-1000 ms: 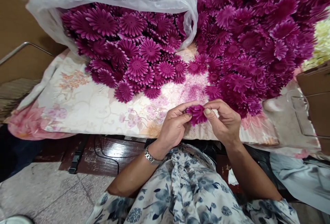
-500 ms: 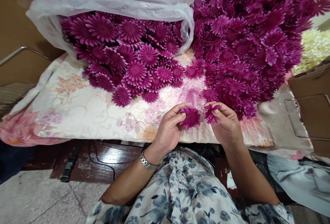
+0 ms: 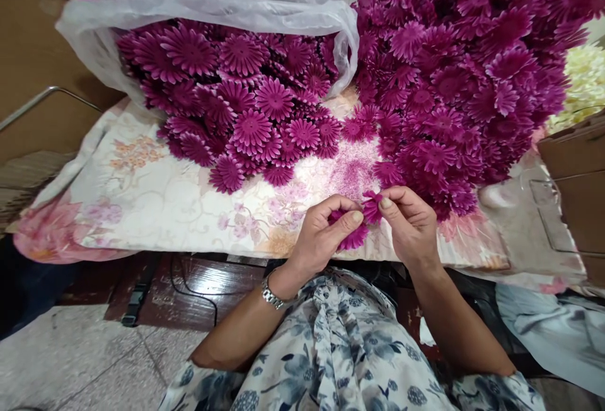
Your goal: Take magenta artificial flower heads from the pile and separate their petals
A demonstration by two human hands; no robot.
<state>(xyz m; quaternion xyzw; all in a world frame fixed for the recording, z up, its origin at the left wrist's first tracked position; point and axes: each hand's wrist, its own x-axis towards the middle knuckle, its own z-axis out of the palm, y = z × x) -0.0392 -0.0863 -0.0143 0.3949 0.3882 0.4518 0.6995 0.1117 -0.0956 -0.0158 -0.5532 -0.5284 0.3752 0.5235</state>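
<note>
My left hand (image 3: 319,237) is closed on a magenta artificial flower head (image 3: 353,237), with the thumb lying across its petals. Between the thumb and fingers of my right hand (image 3: 412,225), another magenta petal piece (image 3: 371,207) is pinched, seen edge-on. The two pieces are close together, and my left thumb tip almost reaches the right one; whether they touch I cannot tell. Beyond my hands, a heap of loose magenta petal pieces (image 3: 439,102) rises on the right. More of them (image 3: 253,127) spill from a clear plastic bag (image 3: 208,11) on the left.
A floral cloth (image 3: 174,209) covers the table, dusted with magenta specks between the heaps. Cardboard boxes stand at the left (image 3: 42,52) and right (image 3: 574,178) edges. Pale yellow petals (image 3: 583,83) lie behind the right box.
My hands have come closer together, bringing the two flower pieces near each other. My left thumb has moved further over its flower head. The heaps look the same.
</note>
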